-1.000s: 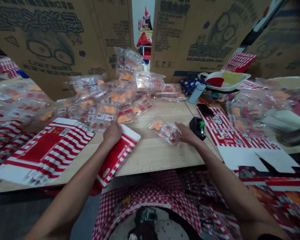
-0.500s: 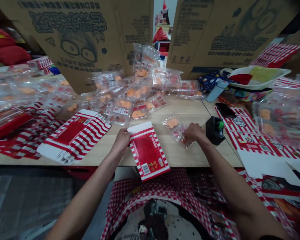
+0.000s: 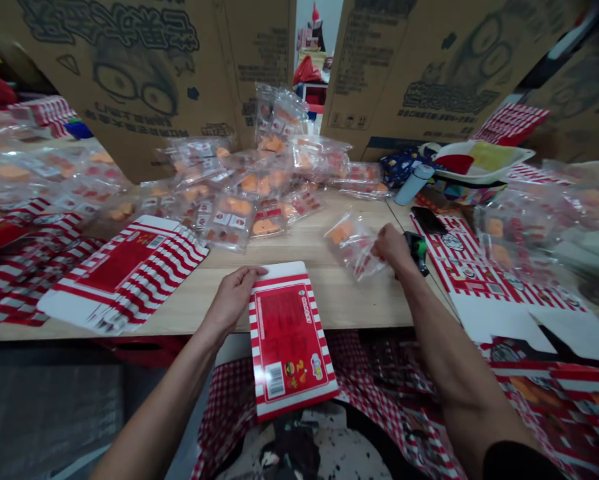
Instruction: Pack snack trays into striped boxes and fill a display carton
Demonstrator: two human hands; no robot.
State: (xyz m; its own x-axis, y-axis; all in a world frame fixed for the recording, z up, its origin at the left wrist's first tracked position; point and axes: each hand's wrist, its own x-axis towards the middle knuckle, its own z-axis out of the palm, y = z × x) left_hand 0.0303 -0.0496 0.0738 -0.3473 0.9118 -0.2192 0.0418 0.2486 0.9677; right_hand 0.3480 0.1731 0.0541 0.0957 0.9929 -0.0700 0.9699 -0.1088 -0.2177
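Observation:
My left hand point(image 3: 233, 297) grips the top left edge of a flat red and white striped carton point(image 3: 286, 340), which hangs over the near edge of the wooden table point(image 3: 329, 293) toward my lap. Fingers of my right hand point(image 3: 393, 245) are closed on a clear plastic packet point(image 3: 353, 243) with orange and red pieces inside, lifted just off the table to the right of the carton.
A heap of similar clear packets point(image 3: 249, 180) covers the back of the table. A stack of flat striped cartons point(image 3: 124, 273) lies at the left. A black device point(image 3: 417, 245) sits behind my right hand. Unfolded cartons point(image 3: 484, 280) lie at the right, big cardboard boxes point(image 3: 144, 73) behind.
My left hand has pulled the striped carton from the stack's side to the table's near edge, in front of me. My right hand has closed on the clear packet and lifted it.

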